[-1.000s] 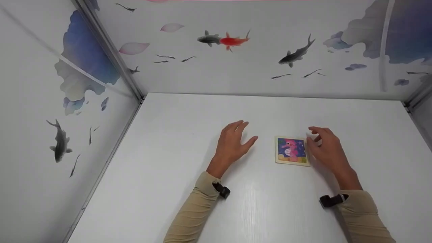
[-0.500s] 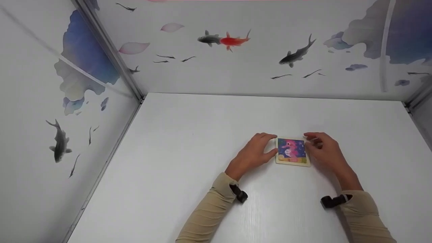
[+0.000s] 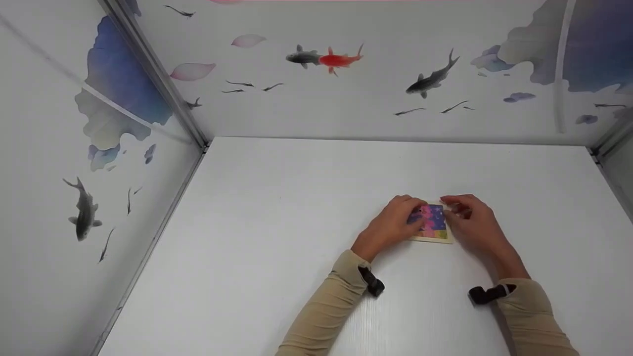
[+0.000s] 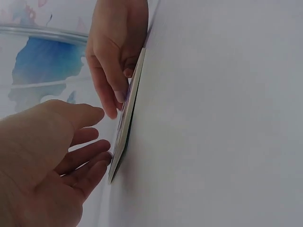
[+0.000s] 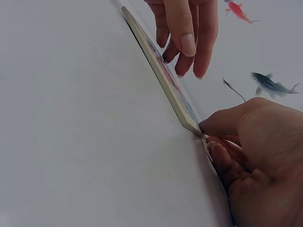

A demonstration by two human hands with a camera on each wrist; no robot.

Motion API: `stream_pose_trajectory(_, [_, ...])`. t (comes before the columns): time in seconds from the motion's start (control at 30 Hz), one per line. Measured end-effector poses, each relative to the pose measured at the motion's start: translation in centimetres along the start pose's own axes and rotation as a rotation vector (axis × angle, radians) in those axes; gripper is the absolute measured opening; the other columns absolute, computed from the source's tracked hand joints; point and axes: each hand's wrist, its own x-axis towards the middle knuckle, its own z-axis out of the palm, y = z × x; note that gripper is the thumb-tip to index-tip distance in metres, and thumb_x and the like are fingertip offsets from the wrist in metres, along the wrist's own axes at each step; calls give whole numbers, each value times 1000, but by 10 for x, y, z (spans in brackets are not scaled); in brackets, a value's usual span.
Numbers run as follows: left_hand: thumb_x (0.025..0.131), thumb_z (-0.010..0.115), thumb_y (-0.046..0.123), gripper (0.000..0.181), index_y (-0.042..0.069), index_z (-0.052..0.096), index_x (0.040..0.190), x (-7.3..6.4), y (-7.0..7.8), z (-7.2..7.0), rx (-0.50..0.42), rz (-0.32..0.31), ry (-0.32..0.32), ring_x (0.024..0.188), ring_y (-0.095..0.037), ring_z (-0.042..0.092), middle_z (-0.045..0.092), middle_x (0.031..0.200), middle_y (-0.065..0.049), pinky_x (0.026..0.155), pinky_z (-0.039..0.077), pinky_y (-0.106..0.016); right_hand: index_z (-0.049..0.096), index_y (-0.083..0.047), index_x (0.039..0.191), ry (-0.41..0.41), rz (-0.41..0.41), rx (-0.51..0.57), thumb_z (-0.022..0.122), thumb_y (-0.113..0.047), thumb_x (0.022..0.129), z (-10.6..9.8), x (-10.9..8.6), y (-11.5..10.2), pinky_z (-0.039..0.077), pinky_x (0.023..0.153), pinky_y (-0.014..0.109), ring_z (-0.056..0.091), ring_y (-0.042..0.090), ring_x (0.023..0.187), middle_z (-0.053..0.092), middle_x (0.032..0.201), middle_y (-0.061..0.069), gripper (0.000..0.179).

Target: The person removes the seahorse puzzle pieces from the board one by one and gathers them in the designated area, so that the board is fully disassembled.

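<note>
Counter (image 3: 237, 237): white, faintly grained, bounded by printed walls at its far and left sides; the work lies right of centre.

Board (image 3: 434, 221): thin, square, pale-bordered, its face showing pink on blue; lies face up on the counter between the two hands. Any slight lift of an edge cannot be told.

Right hand (image 3: 474, 220): fingers curled, thumb and fingertips apparently pinching the board's right edge.

Left hand (image 3: 393, 221): fingers relaxed and parted, arched over the board's left part; contact with the face cannot be told.

Handling: the right side seems to serve as the anchor. A light pinch on the border, with the board level, should suit best; the left fingertips would do well to bear evenly, since a hard push on one side could slide or tip so thin a piece.

Obstruction: from above, the left hand masks the left part of the face; the near border shows and offers a guide for alignment. Room between the hands is narrow.

Sleeves (image 3: 321, 306): beige, entering from the near side, each cuff with a black wrist camera (image 3: 378, 288).

Back wall (image 3: 296, 116): fish prints (image 3: 341, 60), well apart from the board.

Rail (image 3: 153, 69): metal, at the left corner.
</note>
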Motion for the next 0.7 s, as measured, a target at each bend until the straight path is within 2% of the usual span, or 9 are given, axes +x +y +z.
stream_pose_trajectory(0.17, [107, 68, 23, 36, 12, 69, 141, 9, -1, 8, 1, -9, 28, 124, -13, 62, 71, 131, -1, 107, 48, -18, 67, -17, 145, -3, 2, 3, 68, -21, 108, 1, 0, -1, 41, 83, 8, 55, 23, 110, 65, 130, 12, 38])
stream_pose_trajectory(0.37, [106, 72, 23, 34, 13, 71, 138, 11, -2, 14, -28, -51, 32, 119, -10, 60, 68, 128, 0, 104, 49, -16, 68, -17, 143, -12, 24, 14, 66, -21, 108, 4, 0, 0, 42, 84, 9, 54, 23, 110, 64, 131, 11, 35])
stream_pose_trajectory(0.7, [105, 72, 30, 33, 19, 70, 136, 17, 5, 19, 54, -102, 33, 119, -10, 60, 64, 128, 2, 107, 49, -20, 64, -16, 149, 0, 37, 20, 66, -24, 109, -2, -2, 0, 41, 86, 4, 57, 24, 114, 67, 132, 13, 41])
